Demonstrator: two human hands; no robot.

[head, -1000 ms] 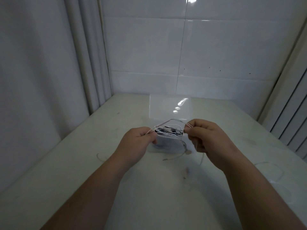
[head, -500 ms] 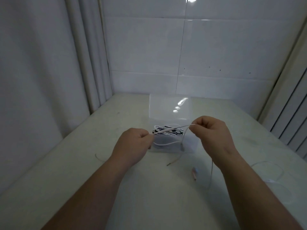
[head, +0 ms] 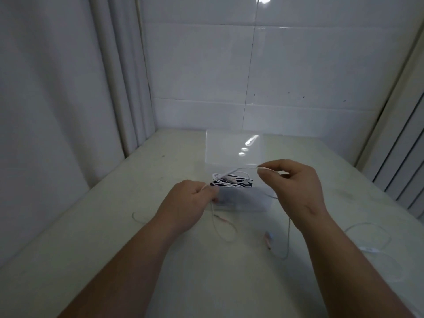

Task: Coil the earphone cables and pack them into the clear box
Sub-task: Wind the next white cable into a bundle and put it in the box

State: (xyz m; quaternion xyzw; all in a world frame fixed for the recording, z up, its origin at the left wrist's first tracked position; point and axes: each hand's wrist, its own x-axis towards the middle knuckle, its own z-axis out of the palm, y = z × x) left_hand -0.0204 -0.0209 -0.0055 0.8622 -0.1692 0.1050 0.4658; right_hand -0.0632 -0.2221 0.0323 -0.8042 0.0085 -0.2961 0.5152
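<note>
A clear box (head: 243, 200) stands open on the table, its lid (head: 234, 148) raised behind it. Inside lie coiled black and white cables (head: 231, 180). A white earphone cable (head: 243, 169) stretches between my two hands above the box. My left hand (head: 190, 203) pinches one end at the box's left front corner. My right hand (head: 291, 187) pinches the cable to the right, a little higher. The cable's loose part hangs from my right hand and loops on the table (head: 285, 249). A pinkish earbud (head: 268, 238) lies in front of the box.
Another white cable (head: 371, 246) lies loose at the table's right. A thin cable loop (head: 226, 228) rests below my left hand, and a short piece (head: 135, 218) shows left of my forearm. Tiled wall stands behind, a curtain on the left.
My hands have drawn apart, the right one moving right and up, and the cable bundle between them has stretched into a single strand. The earbud now lies on the table.
</note>
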